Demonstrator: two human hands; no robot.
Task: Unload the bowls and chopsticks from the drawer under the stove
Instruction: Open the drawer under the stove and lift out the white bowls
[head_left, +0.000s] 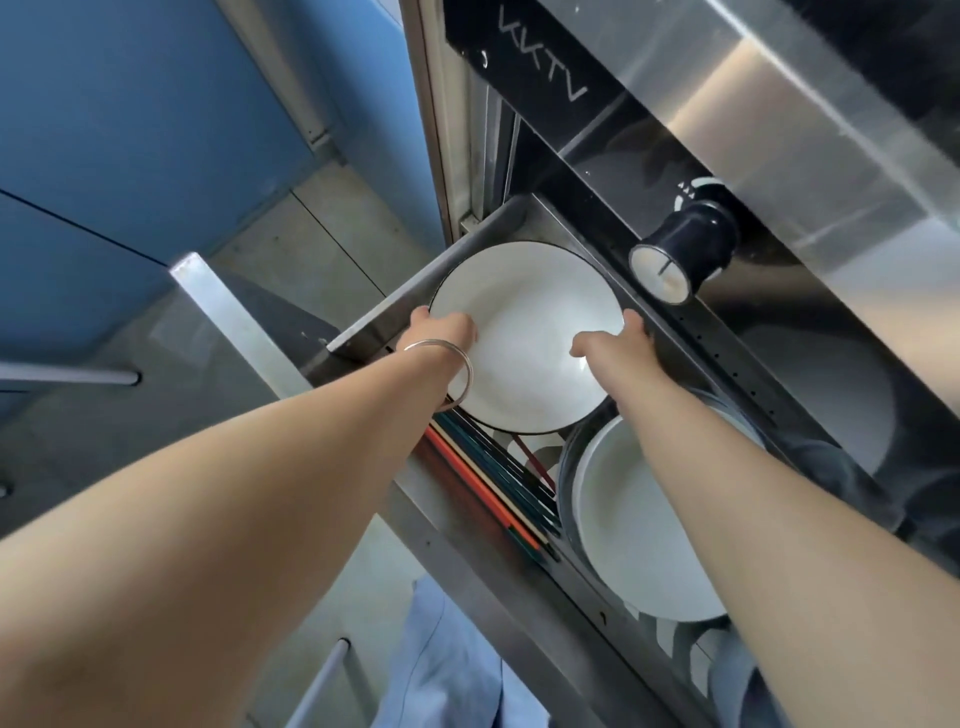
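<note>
A wide white bowl with a thin black rim (524, 312) is held over the far end of the open steel drawer (384, 312). My left hand (439, 332) grips its left edge and my right hand (613, 340) grips its right edge, thumbs inside the rim. Below it, nearer to me, a second white bowl (634, 525) sits in the drawer, partly hidden by my right forearm. Several chopsticks (498, 493) in orange, cream and dark teal lie along the drawer's left side. More white dishes show beneath the raised bowl.
A black stove knob (680, 254) sticks out just right of the raised bowl, on the dark stove front above the drawer. Blue cabinet doors (130, 156) and a grey floor lie to the left. A metal bar handle (67, 374) juts at far left.
</note>
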